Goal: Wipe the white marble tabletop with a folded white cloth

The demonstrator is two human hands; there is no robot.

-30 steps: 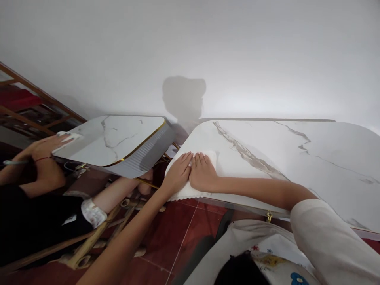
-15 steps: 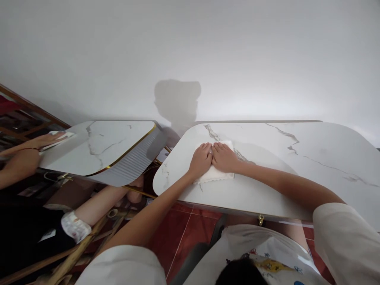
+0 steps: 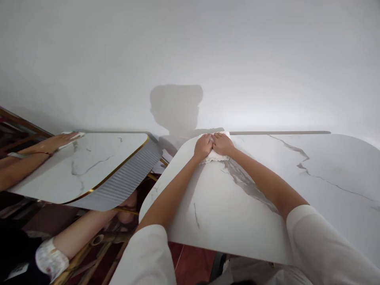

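A white cloth (image 3: pixel 218 155) with a wavy edge lies under both my hands at the far edge of a white marble-patterned tabletop (image 3: pixel 204 213). My left hand (image 3: pixel 204 145) presses on the cloth with its fingers together and bent over it. Beside it, touching at the thumbs, my right hand (image 3: pixel 222 144) bears on the same cloth in the same way. Both arms reach straight forward, and the fingertips come close to the wall. Part of the cloth is hidden beneath the palms.
On the left stands a second marble-patterned table (image 3: pixel 97 158) with a ribbed grey side and gold trim. A co-worker's hand (image 3: pixel 63 139) rests on another white cloth (image 3: pixel 77 135) there. A pale wall (image 3: pixel 261 71) rises behind both tables. Wooden bars (image 3: pixel 78 263) show at lower left.
Both my hands have pushed the cloth away from me, from the middle of the tabletop to its far edge. My view has tilted and come closer. The co-worker's hand also reaches farther.
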